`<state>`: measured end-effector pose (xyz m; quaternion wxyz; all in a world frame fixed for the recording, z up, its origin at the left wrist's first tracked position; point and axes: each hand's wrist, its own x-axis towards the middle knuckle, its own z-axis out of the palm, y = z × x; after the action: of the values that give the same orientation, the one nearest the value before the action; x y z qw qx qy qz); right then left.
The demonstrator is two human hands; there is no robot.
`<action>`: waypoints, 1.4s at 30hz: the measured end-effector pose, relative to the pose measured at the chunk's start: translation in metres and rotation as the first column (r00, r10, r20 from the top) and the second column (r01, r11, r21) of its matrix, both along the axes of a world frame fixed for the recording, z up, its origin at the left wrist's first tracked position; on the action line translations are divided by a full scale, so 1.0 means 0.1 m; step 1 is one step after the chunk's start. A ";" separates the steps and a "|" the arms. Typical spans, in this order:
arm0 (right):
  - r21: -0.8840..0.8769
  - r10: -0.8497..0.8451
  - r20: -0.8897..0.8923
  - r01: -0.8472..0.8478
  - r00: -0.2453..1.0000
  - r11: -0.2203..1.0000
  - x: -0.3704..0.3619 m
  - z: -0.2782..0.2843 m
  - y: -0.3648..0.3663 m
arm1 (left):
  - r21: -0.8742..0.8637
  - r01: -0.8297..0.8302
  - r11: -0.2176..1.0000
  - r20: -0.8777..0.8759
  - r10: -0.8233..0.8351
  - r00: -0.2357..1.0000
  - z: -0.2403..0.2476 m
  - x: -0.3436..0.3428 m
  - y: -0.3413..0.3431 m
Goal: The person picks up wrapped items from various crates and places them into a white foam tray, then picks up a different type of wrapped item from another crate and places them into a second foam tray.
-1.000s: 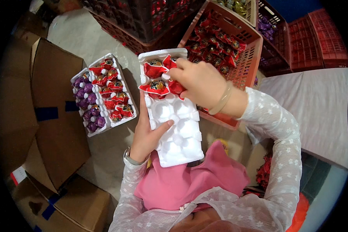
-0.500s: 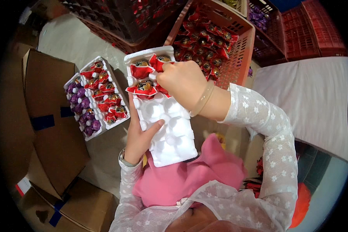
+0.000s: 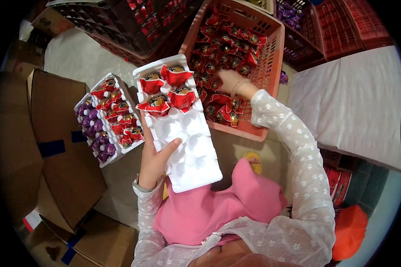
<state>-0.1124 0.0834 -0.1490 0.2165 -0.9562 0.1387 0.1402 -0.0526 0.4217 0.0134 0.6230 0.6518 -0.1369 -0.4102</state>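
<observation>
My left hand (image 3: 155, 161) grips the left side of a white foam tray (image 3: 196, 171), with its thumb pressed on the top face. Red-wrapped round items with gold and black middles (image 3: 181, 97) fill the far two rows of cups; the cups nearer me hold nothing. My right hand (image 3: 233, 82) is down in an orange plastic crate (image 3: 249, 132), among many more of these red-wrapped pieces (image 3: 229, 113). Its fingertips are hidden between them, so I cannot see whether it holds one.
Left of my tray lies another foam tray (image 3: 106, 124), filled with purple-wrapped (image 3: 93, 127) and red-wrapped pieces. Open cardboard boxes (image 3: 67, 142) stand further left. Dark stacked crates (image 3: 120, 31) rise at the far side. At right is a white-covered surface (image 3: 343, 102).
My right hand has left the tray and moved right, down into the orange crate. Four cups now show red-wrapped pieces uncovered. The tray has shifted slightly left in view.
</observation>
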 end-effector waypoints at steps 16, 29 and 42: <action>0.158 -0.311 -0.210 0.346 0.927 0.925 0.01 0.56 0.29 | -0.074 -0.011 0.997 0.051 0.015 0.999 0.00 0.00 0.05; 0.963 -0.361 -0.047 0.138 0.931 0.231 -0.06 2.25 1.18 | -0.251 0.007 0.968 0.215 0.049 0.975 -0.33 0.04 0.07; -0.177 0.307 0.309 -0.263 0.900 0.948 0.29 2.14 1.97 | -0.057 0.042 0.997 0.341 -0.020 0.940 -0.28 -0.03 -0.01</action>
<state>-0.0836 0.2807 0.0647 0.1509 -0.9880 -0.0328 -0.0025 -0.0560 0.4207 -0.0150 0.6038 0.6905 -0.2660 -0.2966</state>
